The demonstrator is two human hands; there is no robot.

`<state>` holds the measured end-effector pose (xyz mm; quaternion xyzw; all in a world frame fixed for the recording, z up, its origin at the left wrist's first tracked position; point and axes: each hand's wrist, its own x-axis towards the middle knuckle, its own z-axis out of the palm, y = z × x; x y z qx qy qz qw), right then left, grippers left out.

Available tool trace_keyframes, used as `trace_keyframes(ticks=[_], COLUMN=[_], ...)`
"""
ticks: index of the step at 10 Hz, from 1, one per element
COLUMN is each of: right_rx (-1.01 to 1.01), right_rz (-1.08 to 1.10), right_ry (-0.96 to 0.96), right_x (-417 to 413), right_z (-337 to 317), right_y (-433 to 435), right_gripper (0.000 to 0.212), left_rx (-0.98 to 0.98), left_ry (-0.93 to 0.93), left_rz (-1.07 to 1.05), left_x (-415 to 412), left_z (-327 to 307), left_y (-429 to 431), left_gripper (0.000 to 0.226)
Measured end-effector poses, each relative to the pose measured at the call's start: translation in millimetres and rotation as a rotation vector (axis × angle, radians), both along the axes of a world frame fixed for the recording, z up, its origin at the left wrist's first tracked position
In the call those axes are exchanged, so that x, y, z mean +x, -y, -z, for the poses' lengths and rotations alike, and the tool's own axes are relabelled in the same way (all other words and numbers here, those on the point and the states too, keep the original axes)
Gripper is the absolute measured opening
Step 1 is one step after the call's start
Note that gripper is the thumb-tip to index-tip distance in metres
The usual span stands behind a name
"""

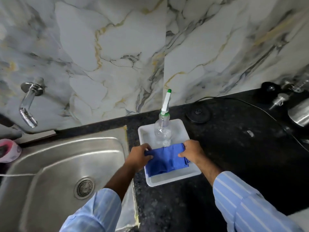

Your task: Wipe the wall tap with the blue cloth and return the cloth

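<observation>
The folded blue cloth (167,159) lies in the near half of a white tray (173,179) on the black counter. My left hand (139,156) grips the cloth's left edge and my right hand (192,152) grips its right edge. The chrome wall tap (29,101) juts from the marble wall at the far left, above the steel sink (55,166), well apart from both hands.
A clear plastic spray bottle (163,131) with a white and green nozzle stands in the tray's far half, just behind the cloth. A round black base (198,113) with a cable, and steel vessels (299,114), sit at the right. A pink object (8,150) rests left of the sink.
</observation>
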<state>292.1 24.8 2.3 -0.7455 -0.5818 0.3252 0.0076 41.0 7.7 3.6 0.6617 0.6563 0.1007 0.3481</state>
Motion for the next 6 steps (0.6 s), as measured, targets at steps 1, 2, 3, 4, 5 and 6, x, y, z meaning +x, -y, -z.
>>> trace_keyframes(ticks=[1,2,3,4,5,6], right_rx=[-0.013,0.013,0.027,0.011,0.062,0.288], right_rz=[-0.015,-0.080,-0.195,-0.277,-0.304,-0.142], right_ry=[0.063,0.165,0.221,0.313,0.347,0.207], right_x=[0.8,-8.7,-11.5,-20.6,-18.6,-0.6], right_z=[18.3,36.7,49.6,40.4,13.4,-42.0], right_y=[-3.0,-4.3,-5.5,-2.9,-10.5,-21.0], right_gripper=[0.037,0.025,0.024,0.024,0.024,0.035], left_rx=[0.013,0.025,0.045,0.175,0.319,0.389], left_ry=[-0.100,-0.292,-0.450,-0.700,-0.703,-0.613], left_rz=[0.060,0.228,0.343,0.454,0.451,0.396], left_x=[20.3,44.3,52.2,50.0,34.1,-3.8], left_z=[15.4,34.5,43.2,49.5,46.8,27.5], left_y=[-4.2,-11.5,-13.3,-6.7,-6.9,-9.9], left_gripper=[0.023,0.021,0.021,0.027,0.032,0.050])
